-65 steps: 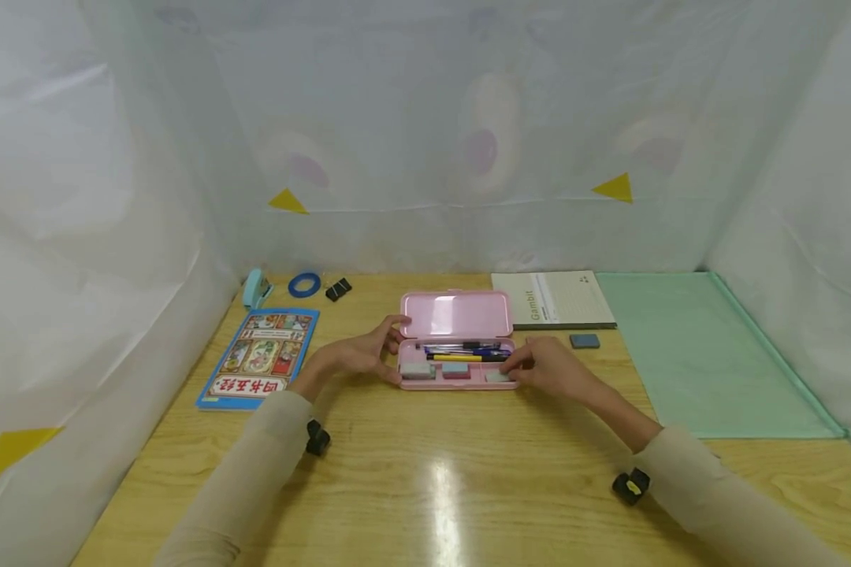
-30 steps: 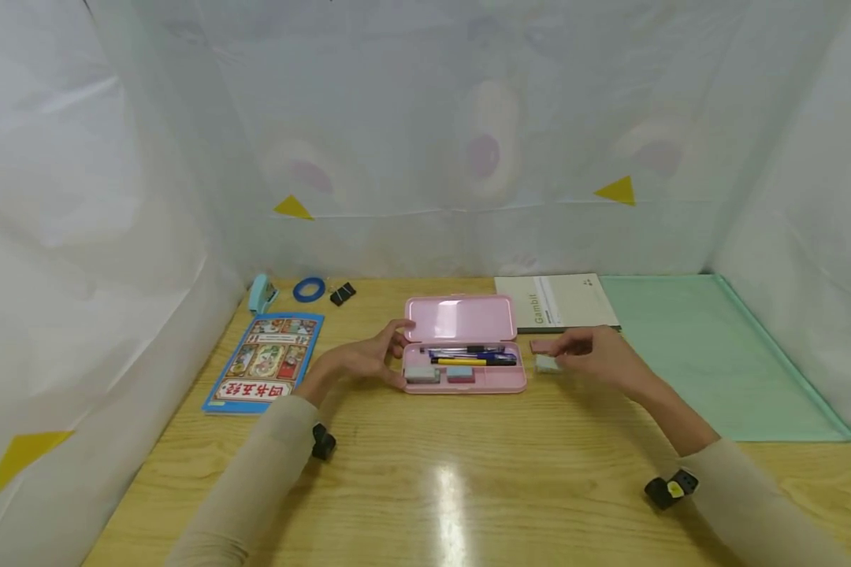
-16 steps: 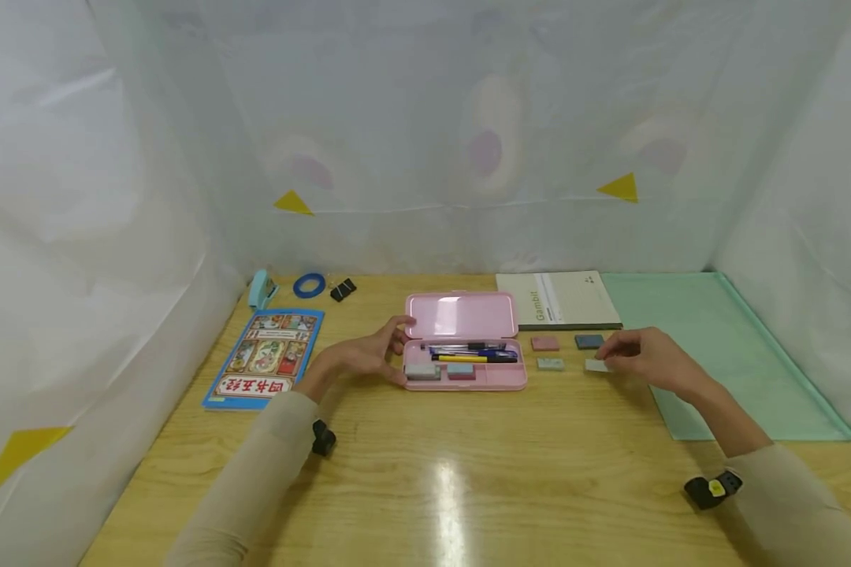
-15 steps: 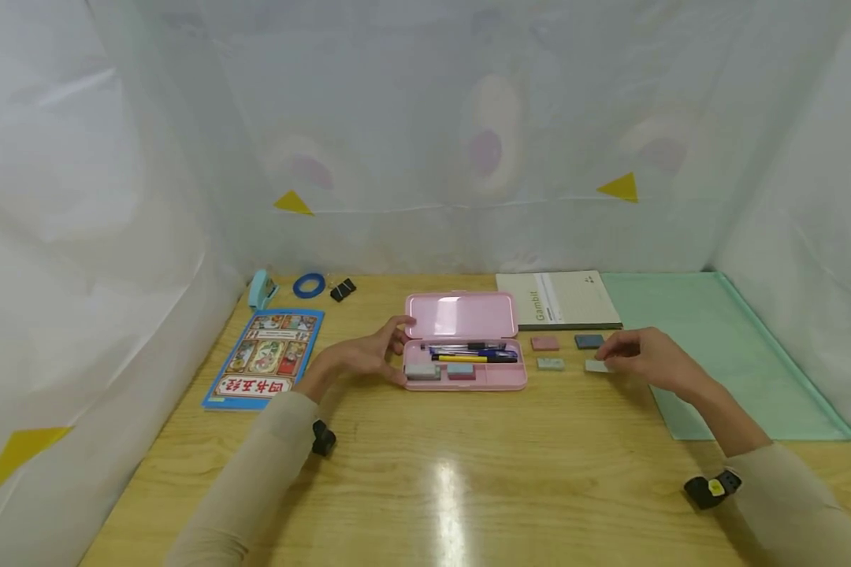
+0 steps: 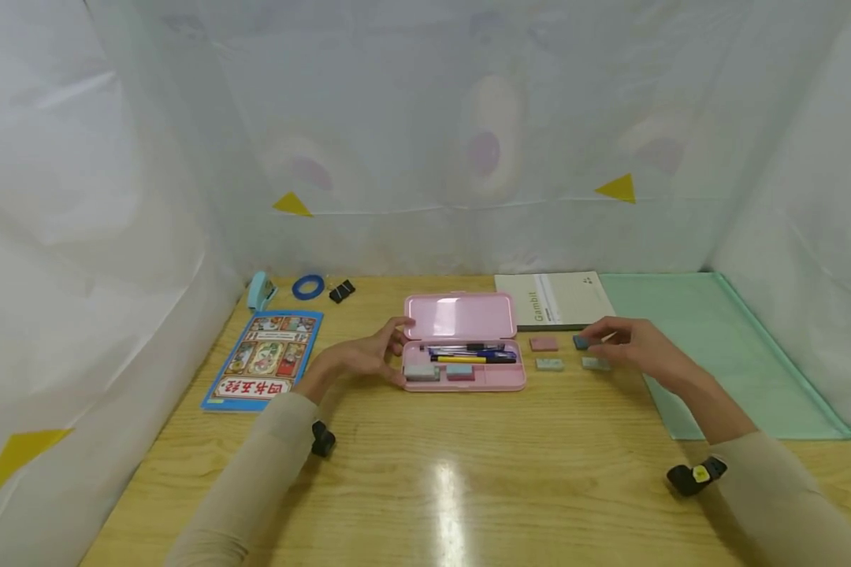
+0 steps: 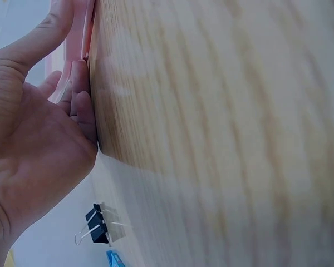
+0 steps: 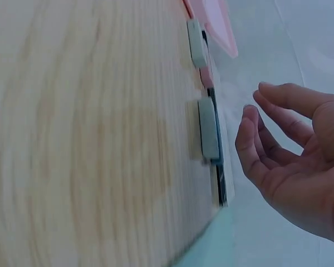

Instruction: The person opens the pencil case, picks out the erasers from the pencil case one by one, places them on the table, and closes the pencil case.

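My left hand (image 5: pixel 366 354) holds the left end of an open pink pencil case (image 5: pixel 499 382), thumb at its front corner and fingers by the lid. Pens (image 5: pixel 471 358), a grey-white eraser (image 5: pixel 421 372) and a blue-topped eraser (image 5: pixel 459 371) lie inside; the right front compartment holds nothing. On the table to the right, erasers sit in two rows: a pink eraser (image 5: pixel 544 344) and dark blue eraser (image 5: pixel 581 342) behind, a pale green eraser (image 5: pixel 549 365) and whitish eraser (image 5: pixel 594 363) in front. Just above the right-hand pair, my right hand (image 7: pixel 300 150) is empty, fingers loosely bent.
A notebook (image 5: pixel 567 298) lies behind the erasers, next to a green translucent mat (image 5: pixel 737 362). At left are a blue picture booklet (image 5: pixel 265 358), a light blue stapler (image 5: pixel 261 291), a blue tape roll (image 5: pixel 308 287) and a black binder clip (image 5: pixel 342 291). White sheeting encloses the table.
My right hand took the whitish eraser from the case's right compartment, set it on the table in front of the dark blue one, let go and rose slightly. My left hand stayed at the case.
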The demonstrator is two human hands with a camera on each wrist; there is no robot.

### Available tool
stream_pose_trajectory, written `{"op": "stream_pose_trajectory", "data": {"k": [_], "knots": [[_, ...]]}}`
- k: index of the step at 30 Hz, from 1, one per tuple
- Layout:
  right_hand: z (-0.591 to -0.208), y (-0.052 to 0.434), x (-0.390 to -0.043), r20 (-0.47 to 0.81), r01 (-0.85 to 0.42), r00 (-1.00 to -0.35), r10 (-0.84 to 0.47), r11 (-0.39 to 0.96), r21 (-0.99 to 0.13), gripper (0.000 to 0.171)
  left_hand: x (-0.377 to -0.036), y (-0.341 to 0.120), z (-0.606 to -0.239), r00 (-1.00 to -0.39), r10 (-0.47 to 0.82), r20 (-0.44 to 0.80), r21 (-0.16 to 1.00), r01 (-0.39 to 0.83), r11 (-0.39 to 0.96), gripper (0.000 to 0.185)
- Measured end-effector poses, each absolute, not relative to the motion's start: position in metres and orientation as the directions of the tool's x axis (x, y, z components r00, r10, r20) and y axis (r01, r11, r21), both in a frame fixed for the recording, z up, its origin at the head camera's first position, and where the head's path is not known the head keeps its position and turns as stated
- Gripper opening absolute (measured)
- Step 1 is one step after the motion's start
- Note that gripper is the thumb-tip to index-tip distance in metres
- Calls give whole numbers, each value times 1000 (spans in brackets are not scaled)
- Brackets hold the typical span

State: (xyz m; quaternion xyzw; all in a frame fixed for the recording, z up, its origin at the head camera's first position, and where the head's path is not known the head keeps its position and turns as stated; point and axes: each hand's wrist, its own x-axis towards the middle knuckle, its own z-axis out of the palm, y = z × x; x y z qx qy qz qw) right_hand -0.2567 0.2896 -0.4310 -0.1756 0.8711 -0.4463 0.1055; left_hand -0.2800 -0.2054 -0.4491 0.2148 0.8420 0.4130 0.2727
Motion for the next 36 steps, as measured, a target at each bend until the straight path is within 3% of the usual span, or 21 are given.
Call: {"op": "stream_pose_trajectory", "data": {"k": [18,26,36], "knots": [[-442,168,-261,-80,-179,-801,-594,365,-914,34,-281,-207,-449,-760,588,-278,808,145,570,108],[-446,130,-256,-27,-314,-783,-622,432,-846,27,-280,-204,-446,-754,595,-278,806,153,571,106],[-450,103,-254,128,-488,-779,-614,465,-739,25,-280,-204,-445,-759,587,-281,805,147,576,105]]}}
